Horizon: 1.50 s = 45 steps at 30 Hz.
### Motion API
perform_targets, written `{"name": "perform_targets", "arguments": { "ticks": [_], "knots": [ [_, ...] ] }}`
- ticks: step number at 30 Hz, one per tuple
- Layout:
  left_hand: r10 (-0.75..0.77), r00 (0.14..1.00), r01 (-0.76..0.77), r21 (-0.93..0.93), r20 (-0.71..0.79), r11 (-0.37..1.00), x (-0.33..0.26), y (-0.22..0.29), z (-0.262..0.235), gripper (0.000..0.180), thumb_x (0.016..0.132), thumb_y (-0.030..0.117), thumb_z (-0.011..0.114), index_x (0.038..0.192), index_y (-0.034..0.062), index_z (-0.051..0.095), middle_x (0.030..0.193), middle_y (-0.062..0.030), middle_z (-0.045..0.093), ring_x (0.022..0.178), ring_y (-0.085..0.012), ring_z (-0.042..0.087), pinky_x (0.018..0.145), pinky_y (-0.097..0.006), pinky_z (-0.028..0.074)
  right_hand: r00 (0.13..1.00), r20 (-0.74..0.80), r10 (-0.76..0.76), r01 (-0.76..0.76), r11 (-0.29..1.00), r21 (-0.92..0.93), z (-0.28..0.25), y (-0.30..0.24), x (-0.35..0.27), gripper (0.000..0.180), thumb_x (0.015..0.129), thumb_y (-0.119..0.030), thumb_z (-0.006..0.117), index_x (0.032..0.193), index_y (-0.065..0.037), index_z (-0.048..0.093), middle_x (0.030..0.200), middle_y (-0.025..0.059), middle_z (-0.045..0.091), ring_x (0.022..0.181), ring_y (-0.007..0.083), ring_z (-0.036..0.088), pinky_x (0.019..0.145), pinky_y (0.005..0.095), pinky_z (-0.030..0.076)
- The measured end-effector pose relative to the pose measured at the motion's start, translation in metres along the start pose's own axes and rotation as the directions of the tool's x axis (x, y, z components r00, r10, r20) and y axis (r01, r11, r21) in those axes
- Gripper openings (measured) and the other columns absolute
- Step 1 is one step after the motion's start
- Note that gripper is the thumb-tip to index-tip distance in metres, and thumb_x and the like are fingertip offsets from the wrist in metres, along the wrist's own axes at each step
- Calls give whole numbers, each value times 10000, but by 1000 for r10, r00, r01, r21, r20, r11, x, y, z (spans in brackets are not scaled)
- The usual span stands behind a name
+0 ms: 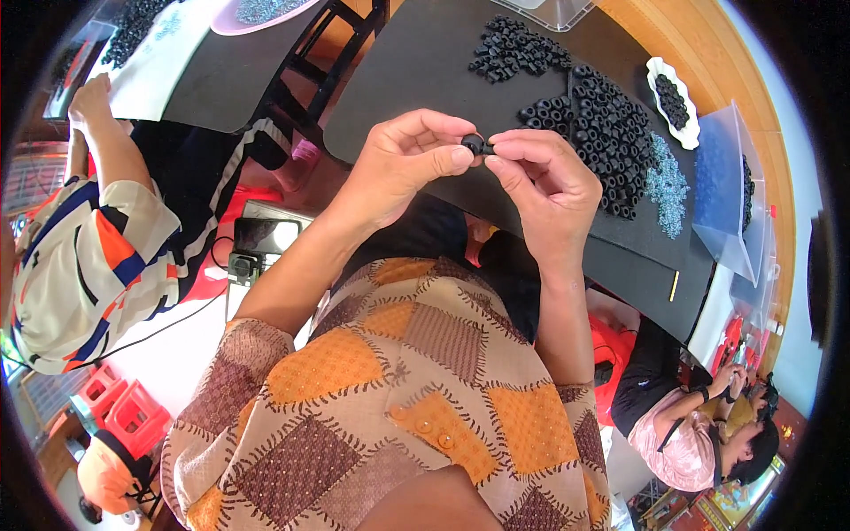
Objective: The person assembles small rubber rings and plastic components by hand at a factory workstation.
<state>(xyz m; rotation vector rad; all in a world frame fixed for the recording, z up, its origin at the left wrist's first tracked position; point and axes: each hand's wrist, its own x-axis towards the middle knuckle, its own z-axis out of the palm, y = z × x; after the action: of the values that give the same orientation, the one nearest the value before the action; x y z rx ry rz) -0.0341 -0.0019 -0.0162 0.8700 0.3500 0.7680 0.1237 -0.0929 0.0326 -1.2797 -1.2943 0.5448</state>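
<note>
Above the near edge of a dark table (398,71), both of my hands meet at one spot. My left hand (403,164) pinches a round black part (473,143) between thumb and fingers. The thumb and fingertips of my right hand (551,181) close on a smaller black piece (489,150) touching it; whether the two are joined I cannot tell. To the right of my hands is a heap of black ring-shaped parts (611,124). Smaller black parts (518,51) form a pile farther back. Small pale blue clear pieces (666,186) are spread beside the big heap.
A white scalloped dish (657,71) of black parts and a clear plastic bin (726,195) stand at the right. A thin yellow stick (674,286) lies near the table's right edge. Other people sit at left and lower right. Red stools (133,416) stand lower left.
</note>
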Motion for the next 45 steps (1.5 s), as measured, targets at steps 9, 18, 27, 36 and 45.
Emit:
{"name": "perform_targets", "arguments": {
  "ticks": [9, 18, 27, 36, 45],
  "knots": [
    [-146, 988, 153, -159, 57, 975, 1, -2, -4, 231, 913, 28, 680, 1141, 16, 647, 1011, -76, 703, 926, -142, 695, 822, -244, 576, 1000, -25, -7, 8, 1000, 18, 2, 5, 1, 154, 792, 113, 714, 901, 9, 680, 979, 92, 681, 856, 128, 639, 744, 245, 519],
    [-59, 998, 59, 2, -17, 998, 0, -3, -3, 251, 880, 25, 722, 1116, -19, 650, 1003, -83, 691, 920, -132, 667, 823, -264, 552, 986, -16, -167, 158, 954, -253, 5, 7, 4, 189, 709, 102, 725, 835, -25, 665, 871, 84, 696, 783, 194, 683, 694, 281, 530],
    [-35, 999, 37, 110, -18, 993, -5, 4, -12, 222, 872, -3, 719, 1086, -30, 668, 1003, -99, 698, 914, -142, 674, 837, -273, 557, 974, 70, -217, 228, 929, -293, 8, 8, 5, 166, 716, 94, 727, 822, -28, 690, 871, 75, 711, 776, 201, 694, 675, 281, 538],
    [-55, 998, 55, 64, -6, 996, -7, 8, -19, 219, 880, 10, 714, 1091, -30, 669, 988, -98, 701, 919, -158, 680, 839, -278, 557, 990, 76, -116, 128, 974, -189, 12, 7, 6, 149, 740, 69, 754, 854, -22, 723, 898, 73, 722, 791, 179, 695, 697, 269, 540],
    [-59, 997, 60, -20, 43, 998, -7, 7, -22, 234, 886, 28, 715, 1107, -24, 662, 983, -99, 703, 929, -172, 686, 853, -293, 557, 994, 82, 70, -62, 994, -92, 12, 4, 6, 184, 745, 69, 756, 907, -12, 723, 892, 74, 705, 770, 141, 674, 690, 256, 538]
  ]
}}
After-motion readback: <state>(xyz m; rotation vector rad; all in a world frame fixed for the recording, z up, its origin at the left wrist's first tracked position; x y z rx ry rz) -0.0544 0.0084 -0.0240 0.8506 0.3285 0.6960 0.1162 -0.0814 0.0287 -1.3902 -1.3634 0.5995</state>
